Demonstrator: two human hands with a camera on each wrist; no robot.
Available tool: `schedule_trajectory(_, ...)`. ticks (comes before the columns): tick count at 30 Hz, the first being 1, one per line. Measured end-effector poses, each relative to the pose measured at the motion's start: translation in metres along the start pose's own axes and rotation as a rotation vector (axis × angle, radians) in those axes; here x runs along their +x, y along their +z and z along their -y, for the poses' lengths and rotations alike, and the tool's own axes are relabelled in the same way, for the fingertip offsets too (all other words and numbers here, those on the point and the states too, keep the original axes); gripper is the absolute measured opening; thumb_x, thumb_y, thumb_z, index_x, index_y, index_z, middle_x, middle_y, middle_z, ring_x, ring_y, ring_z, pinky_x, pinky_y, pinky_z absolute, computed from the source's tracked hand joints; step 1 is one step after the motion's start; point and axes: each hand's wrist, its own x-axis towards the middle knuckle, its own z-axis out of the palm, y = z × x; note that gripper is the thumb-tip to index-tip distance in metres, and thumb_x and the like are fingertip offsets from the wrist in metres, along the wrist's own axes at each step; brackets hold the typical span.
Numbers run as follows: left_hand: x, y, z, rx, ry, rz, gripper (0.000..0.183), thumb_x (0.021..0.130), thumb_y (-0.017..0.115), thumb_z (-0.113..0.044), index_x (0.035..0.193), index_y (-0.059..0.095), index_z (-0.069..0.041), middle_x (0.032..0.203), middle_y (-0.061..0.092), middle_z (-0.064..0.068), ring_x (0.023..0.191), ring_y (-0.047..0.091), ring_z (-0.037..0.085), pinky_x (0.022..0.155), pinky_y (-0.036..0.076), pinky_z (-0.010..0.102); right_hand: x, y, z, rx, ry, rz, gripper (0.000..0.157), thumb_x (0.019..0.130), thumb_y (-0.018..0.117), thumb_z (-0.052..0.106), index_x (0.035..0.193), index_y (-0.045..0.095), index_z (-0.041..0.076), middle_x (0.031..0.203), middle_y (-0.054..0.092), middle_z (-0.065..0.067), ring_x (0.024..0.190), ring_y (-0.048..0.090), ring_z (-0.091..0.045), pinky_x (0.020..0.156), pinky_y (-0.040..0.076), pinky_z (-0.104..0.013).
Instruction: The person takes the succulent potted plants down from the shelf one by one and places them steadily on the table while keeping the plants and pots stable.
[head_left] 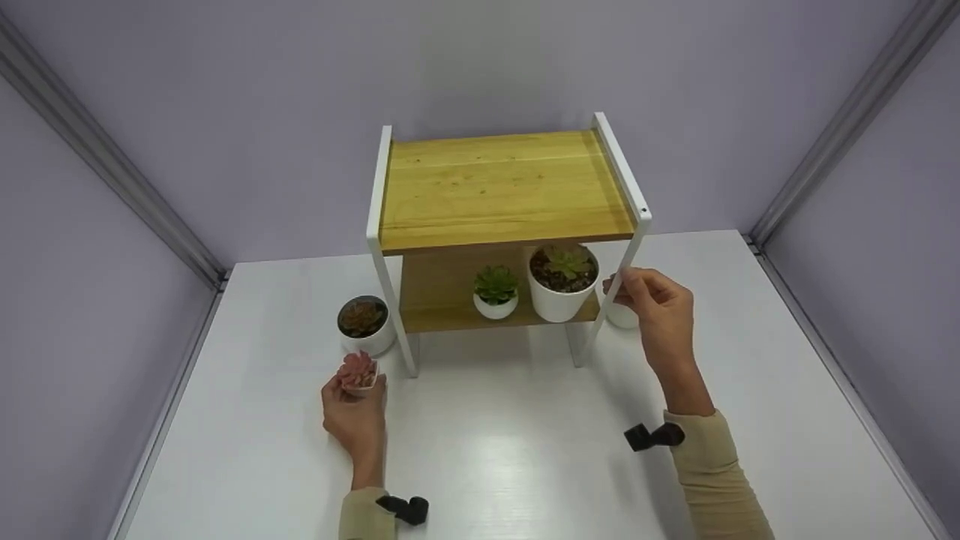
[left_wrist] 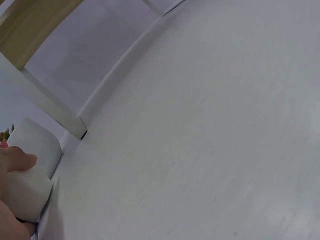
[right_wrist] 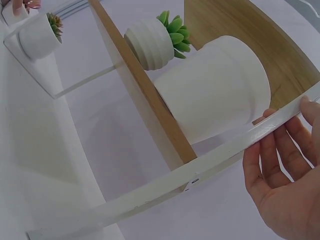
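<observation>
My left hand holds a small white pot with a pink succulent just in front of a wider white pot with a reddish-brown succulent. In the left wrist view the held pot is close to the table, beside the other pot. A two-tier shelf with wooden boards and a white frame stands at the back. With thumb and fingers, my right hand grips its right front upright. On the lower board are a small ribbed pot with a green succulent and a large white pot.
Another white pot stands on the table right of the shelf, partly hidden by my right hand. The white table extends in front of the shelf. Pale walls with grey metal corner strips enclose the back and sides.
</observation>
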Motion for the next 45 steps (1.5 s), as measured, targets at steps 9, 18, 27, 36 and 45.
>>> schedule_trajectory(9,-0.0019,-0.0003,0.0000,-0.007,0.026,0.001,0.064,0.085,0.087,-0.010,0.139,0.054,0.001,0.145,0.063,0.022,0.140,0.060,0.036,0.116,0.051,0.048,0.0003,0.0004,0.0005,-0.014,0.010,-0.001,0.038,0.104,0.067,0.017,0.108,0.067,-0.021,0.088,0.081,-0.003,0.085,0.078,-0.021,0.086,0.065,-0.032)
schedule_trajectory(18,-0.0027,0.0003,0.0043,0.012,0.032,-0.011,0.064,0.086,0.086,-0.012,0.140,0.054,0.000,0.142,0.065,0.021,0.135,0.063,0.033,0.112,0.053,0.047,0.0005,0.0008,0.0014,0.008,0.001,0.008,0.030,0.105,0.065,0.013,0.105,0.070,-0.016,0.089,0.080,-0.004,0.085,0.078,-0.019,0.085,0.065,-0.030)
schedule_trajectory(27,-0.0051,0.0016,0.0016,-0.011,0.043,-0.018,0.059,0.086,0.085,-0.006,0.136,0.054,-0.002,0.140,0.067,0.016,0.134,0.064,0.028,0.111,0.054,0.047,0.0010,0.0009,0.0019,-0.002,0.013,0.007,0.031,0.104,0.067,0.016,0.106,0.071,-0.015,0.090,0.080,-0.004,0.086,0.078,-0.020,0.086,0.065,-0.031)
schedule_trajectory(36,-0.0076,-0.0002,0.0012,0.051,0.027,0.000,0.071,0.084,0.088,-0.014,0.144,0.052,0.000,0.148,0.060,0.022,0.144,0.054,0.036,0.122,0.043,0.051,-0.0004,-0.0005,-0.0001,-0.019,0.018,0.006,0.036,0.105,0.066,0.015,0.110,0.067,-0.020,0.090,0.081,-0.003,0.089,0.078,-0.026,0.087,0.065,-0.032)
schedule_trajectory(45,-0.0100,-0.0043,0.0010,0.055,0.102,-0.011,0.083,0.082,0.091,-0.016,0.150,0.048,0.004,0.152,0.050,0.025,0.146,0.047,0.040,0.123,0.041,0.053,0.0002,-0.0009,0.0004,-0.016,0.009,0.001,0.030,0.104,0.067,0.015,0.106,0.071,-0.015,0.093,0.079,-0.017,0.086,0.078,-0.022,0.086,0.065,-0.031)
